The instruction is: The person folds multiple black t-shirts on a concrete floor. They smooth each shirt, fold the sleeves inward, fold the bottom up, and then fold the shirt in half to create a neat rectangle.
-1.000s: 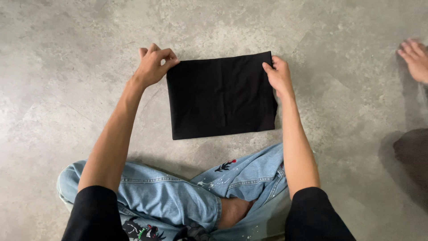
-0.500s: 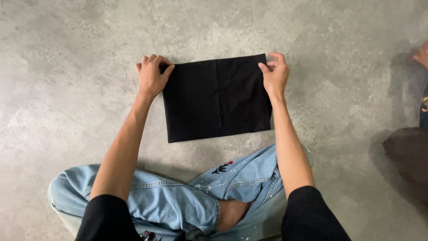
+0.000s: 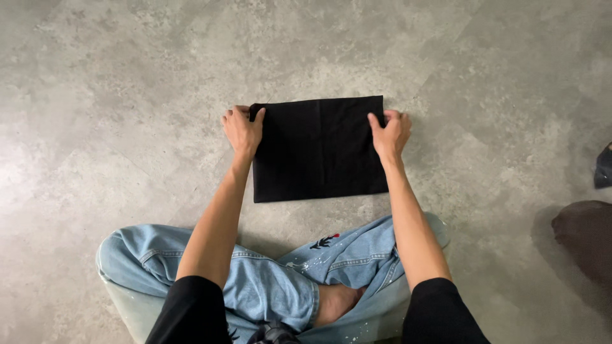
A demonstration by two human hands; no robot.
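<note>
A folded black cloth lies flat on the grey concrete floor in front of my crossed legs. My left hand grips the cloth's left edge near its far corner, fingers curled over the fabric. My right hand pinches the right edge near the far right corner. Both arms reach forward over my light blue jeans.
At the right edge of the view sits a dark brown shape, with a small dark object just above it. Bare concrete floor surrounds the cloth on all sides.
Both hands have slid slightly down the cloth's side edges and closed on them. The other person's hand seen at the far right earlier has left the view.
</note>
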